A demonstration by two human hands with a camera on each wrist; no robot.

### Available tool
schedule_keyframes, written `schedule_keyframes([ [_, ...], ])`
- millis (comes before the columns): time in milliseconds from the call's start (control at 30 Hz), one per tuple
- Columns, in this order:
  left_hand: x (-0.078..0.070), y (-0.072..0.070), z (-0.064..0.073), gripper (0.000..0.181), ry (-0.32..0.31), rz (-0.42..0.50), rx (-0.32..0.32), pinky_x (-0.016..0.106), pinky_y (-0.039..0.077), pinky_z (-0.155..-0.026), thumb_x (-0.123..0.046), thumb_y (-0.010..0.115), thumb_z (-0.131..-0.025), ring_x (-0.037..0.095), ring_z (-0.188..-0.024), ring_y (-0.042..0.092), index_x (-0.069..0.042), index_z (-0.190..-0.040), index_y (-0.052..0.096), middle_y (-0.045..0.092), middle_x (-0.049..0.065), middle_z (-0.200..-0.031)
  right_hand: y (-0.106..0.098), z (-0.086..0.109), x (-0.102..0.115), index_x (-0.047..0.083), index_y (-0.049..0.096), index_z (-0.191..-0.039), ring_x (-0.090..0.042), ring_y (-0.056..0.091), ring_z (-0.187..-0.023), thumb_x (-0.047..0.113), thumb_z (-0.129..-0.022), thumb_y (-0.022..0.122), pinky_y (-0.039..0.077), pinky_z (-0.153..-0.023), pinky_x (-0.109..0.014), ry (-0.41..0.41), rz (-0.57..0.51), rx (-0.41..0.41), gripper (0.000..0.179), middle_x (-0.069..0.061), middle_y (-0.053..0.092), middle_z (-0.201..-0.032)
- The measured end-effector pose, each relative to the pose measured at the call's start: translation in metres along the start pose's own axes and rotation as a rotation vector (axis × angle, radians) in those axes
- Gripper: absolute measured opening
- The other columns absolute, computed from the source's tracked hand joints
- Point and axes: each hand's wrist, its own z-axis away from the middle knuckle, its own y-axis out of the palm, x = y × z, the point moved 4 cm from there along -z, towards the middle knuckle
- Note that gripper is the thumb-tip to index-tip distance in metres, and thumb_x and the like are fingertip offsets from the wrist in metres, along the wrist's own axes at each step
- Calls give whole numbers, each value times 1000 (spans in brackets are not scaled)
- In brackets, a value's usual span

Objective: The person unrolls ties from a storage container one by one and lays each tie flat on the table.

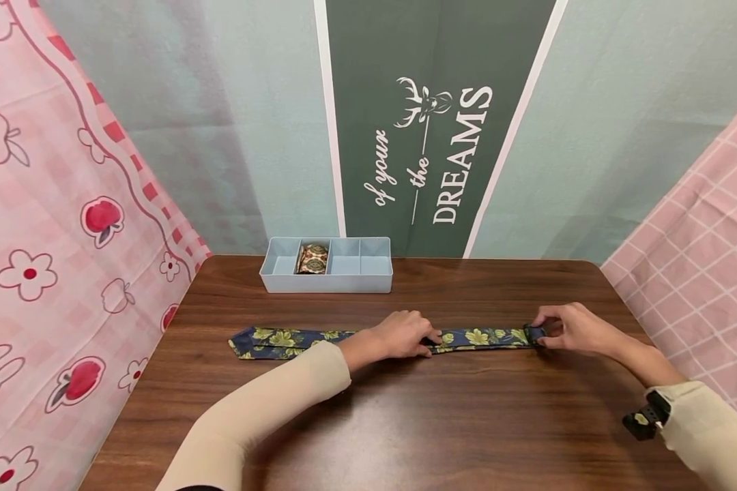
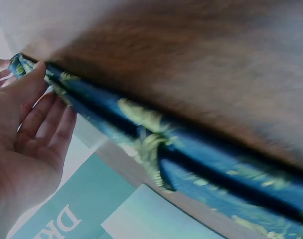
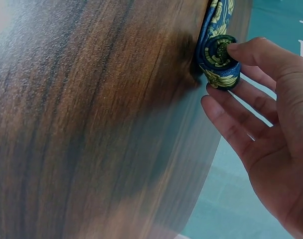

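Note:
A dark blue necktie (image 1: 475, 337) with yellow-green flowers lies lengthwise across the table, its wide pointed end at the left and its other end rolled into a small coil (image 3: 220, 54). My right hand (image 1: 571, 329) holds this coil by its sides between thumb and fingers. Around the middle of the tie, my left hand (image 1: 402, 334) grips its two edges, thumb on the near side. The left wrist view shows the tie's back seam and a loop (image 2: 154, 159) across it. My left forearm hides part of the tie in the head view.
A light blue divided box (image 1: 325, 284) stands at the table's back edge. One compartment holds a rolled patterned tie (image 1: 312, 260). Fabric hangings surround the brown wooden table (image 1: 436, 423) at the back and both sides.

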Motion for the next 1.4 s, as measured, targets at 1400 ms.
schedule_keyframes([
  [1400, -32, 14, -55, 33, 91, -11, -31, 19, 53, -100, -26, 73, -103, 6, -122, 68, -22, -136, 75, 70, -7, -138, 4, -5, 1, 14, 81, -98, 1, 65, -73, 10, -77, 95, 52, -55, -19, 3, 92, -41, 26, 3, 75, -92],
])
